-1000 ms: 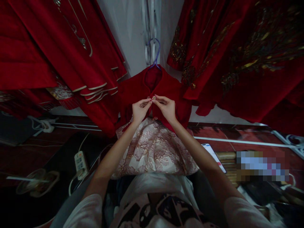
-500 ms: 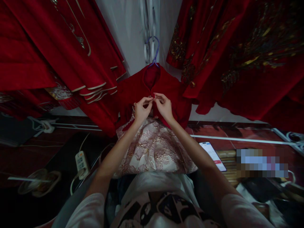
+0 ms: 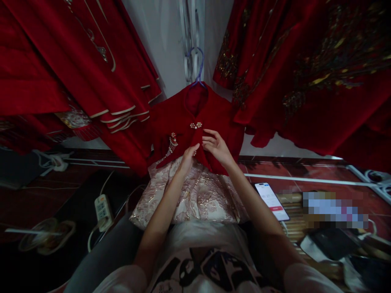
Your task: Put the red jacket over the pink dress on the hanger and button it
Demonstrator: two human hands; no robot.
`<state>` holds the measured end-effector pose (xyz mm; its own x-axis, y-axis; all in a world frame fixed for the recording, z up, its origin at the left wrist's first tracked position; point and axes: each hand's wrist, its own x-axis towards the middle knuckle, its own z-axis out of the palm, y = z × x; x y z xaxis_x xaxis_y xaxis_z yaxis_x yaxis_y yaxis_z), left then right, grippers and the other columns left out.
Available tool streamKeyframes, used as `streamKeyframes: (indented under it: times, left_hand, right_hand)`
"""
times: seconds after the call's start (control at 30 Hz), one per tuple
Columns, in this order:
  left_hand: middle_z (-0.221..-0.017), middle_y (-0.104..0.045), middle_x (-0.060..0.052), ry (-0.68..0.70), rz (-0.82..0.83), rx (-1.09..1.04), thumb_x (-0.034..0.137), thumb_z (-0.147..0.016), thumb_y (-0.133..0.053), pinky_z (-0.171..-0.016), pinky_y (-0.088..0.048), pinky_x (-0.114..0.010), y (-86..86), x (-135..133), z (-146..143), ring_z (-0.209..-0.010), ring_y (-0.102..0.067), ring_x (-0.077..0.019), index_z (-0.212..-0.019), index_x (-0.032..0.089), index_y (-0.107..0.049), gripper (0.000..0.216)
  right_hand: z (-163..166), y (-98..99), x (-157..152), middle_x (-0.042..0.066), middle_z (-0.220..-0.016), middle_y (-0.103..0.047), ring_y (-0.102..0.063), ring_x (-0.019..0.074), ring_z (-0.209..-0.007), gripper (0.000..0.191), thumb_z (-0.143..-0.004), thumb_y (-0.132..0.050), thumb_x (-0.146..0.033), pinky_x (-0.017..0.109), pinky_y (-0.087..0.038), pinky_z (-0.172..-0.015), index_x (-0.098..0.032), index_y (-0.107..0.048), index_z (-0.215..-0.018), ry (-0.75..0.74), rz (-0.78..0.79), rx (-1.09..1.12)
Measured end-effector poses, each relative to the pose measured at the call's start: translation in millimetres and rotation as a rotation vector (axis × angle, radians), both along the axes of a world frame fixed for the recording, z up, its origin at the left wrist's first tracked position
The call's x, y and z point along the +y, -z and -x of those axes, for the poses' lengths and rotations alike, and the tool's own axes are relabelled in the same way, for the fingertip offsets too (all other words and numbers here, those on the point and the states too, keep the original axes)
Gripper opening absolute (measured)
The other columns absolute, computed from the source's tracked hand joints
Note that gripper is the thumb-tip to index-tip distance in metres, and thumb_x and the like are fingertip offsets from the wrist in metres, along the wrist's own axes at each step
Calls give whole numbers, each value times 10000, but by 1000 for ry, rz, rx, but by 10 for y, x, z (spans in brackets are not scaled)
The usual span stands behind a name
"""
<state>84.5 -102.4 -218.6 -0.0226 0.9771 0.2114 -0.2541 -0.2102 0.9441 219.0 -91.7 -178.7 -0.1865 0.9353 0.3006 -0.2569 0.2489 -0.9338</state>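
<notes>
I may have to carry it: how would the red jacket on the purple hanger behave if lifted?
Probably floppy: the red jacket bends softly along its lower front. Its shoulders would likely hold their slope while on the purple hanger. The beaded ornament might swing or snag, since strands trail downward.

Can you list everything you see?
Collared cloth jacket: one, red, centre.
Hooked hanger: one, purple, in its collar.
Flower-shaped jewelled clasps: two showing, pale, jacket front.
Beaded tassel: one, silvery, on the jacket.
Shiny patterned cloth: one, pink-gold, below jacket.
Long hanging garments: several, red, both sides.
Rectangular phone: one, white screen, lower right.
Rectangular power strip: one, white, lower left.
Clear plastic container: perhaps one, colourless, lower left.
Slatted surface: one, brown, lower right.
Long thin bars: several, white, both sides.
Printed shirt: one, white, bottom.
Left hand: one, bare, jacket's lower front.
Right hand: one, bare, jacket front.
</notes>
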Motion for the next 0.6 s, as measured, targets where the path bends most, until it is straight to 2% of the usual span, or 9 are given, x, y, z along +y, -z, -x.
streamKeyframes:
  times: [0.1, 0.17, 0.23, 0.33, 0.43, 0.53, 0.6]
  left_hand:
    - [-775, -715, -24, -87, 15, 101, 457, -706, -731, -800, -545, -338, 69, -76, 124, -799, -675, -181, -749, 158, -672, 308]
    - [-779, -717, -24, -208, 20, 93, 452, -677, -754, -750, -548, -313, 59, -68, 251, -753, -666, -163, -755, 151, -669, 322]
    - [-861, -726, -37, -303, 12, 31, 433, -660, -768, -744, -545, -290, 6, -40, 380, -770, -666, -147, -836, 149, -673, 347]
    - [-913, -720, -43, -422, -23, -25, 378, -625, -796, -725, -536, -240, -98, -26, 524, -785, -665, -124, -871, 157, -655, 360]
    - [-946, -715, -44, -389, 0, -39, 364, -625, -788, -674, -536, -214, -154, -54, 594, -773, -669, -119, -940, 183, -638, 393]
    - [-981, -708, -63, -296, 32, -57, 406, -710, -703, -681, -557, -247, -137, -77, 628, -764, -675, -127, -954, 183, -644, 336]
    - [-968, -705, -70, -296, 20, -62, 415, -752, -653, -701, -567, -273, -105, -73, 654, -767, -676, -132, -911, 170, -655, 292]
  right_hand:
    - [-11, -51, -34, 66, -1159, -645, -623, 186, -1072, 479, -687, -715, -260, 394, -501, -983, -237, -556, -1138, 18, -71, -41]
    - [0, -74, -70, 64, -1190, -633, -605, 189, -1105, 361, -716, -689, -253, 390, -499, -984, -225, -599, -1064, 61, -129, -85]
    - [43, -81, -109, 62, -1118, -656, -628, 178, -1019, 246, -744, -654, -244, 364, -536, -897, -206, -625, -986, 93, -167, -131]
    - [181, -46, -146, 56, -950, -668, -634, 143, -794, 180, -778, -615, -262, 296, -557, -682, -186, -625, -941, 32, -156, -187]
    - [390, 38, -117, 59, -964, -642, -626, 148, -815, 283, -785, -627, -313, 269, -544, -635, -198, -583, -1040, 13, -156, -223]
    - [607, 126, -35, 69, -1032, -606, -616, 165, -896, 467, -757, -670, -360, 272, -546, -663, -221, -493, -1166, 132, -183, -247]
    - [718, 163, 18, 60, -1000, -592, -612, 155, -849, 507, -744, -682, -367, 263, -537, -639, -220, -464, -1179, 178, -186, -256]
